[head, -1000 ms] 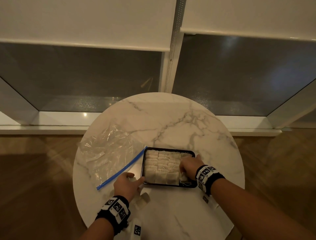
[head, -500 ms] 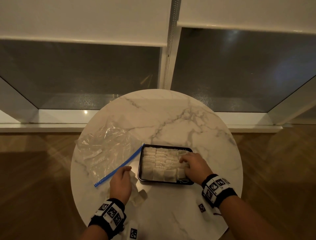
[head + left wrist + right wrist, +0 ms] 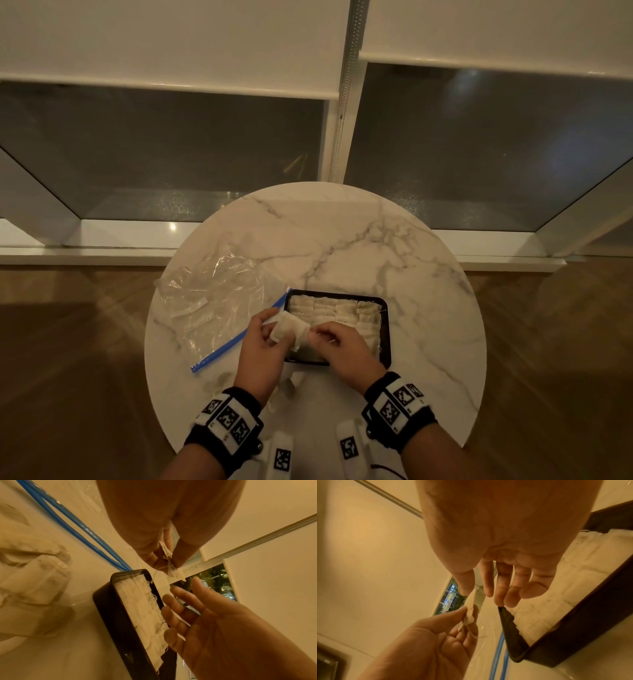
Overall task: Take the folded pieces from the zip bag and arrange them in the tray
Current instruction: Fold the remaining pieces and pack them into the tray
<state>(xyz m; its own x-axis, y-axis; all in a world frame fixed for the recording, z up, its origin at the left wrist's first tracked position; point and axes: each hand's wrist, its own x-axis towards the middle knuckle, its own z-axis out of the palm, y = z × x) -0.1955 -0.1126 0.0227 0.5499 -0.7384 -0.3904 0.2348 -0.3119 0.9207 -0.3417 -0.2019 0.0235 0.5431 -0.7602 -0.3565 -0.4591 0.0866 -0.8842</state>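
A black tray (image 3: 386,329) (image 3: 109,608) (image 3: 573,635) sits on the round marble table, packed with rows of white folded pieces (image 3: 342,313) (image 3: 142,608) (image 3: 556,595). One more folded piece (image 3: 287,329) (image 3: 175,573) (image 3: 470,604) hangs above the tray's near left corner, held from both sides. My left hand (image 3: 274,325) (image 3: 169,559) (image 3: 469,614) pinches its left end. My right hand (image 3: 317,334) (image 3: 477,592) (image 3: 183,585) pinches its right end with thumb and forefinger, the other fingers loosely spread. The clear zip bag (image 3: 209,298) lies flat to the left.
The bag's blue zip strip (image 3: 236,339) (image 3: 77,524) (image 3: 501,655) runs up to the tray's left corner. A few loose folded pieces (image 3: 289,382) (image 3: 34,581) lie on the table in front of the tray. Bare marble (image 3: 342,240) stretches behind; the window sill (image 3: 120,236) lies beyond.
My left hand has lifted a folded piece from the table in front of the tray. My right hand has left the pieces in the tray and taken the piece's other end.
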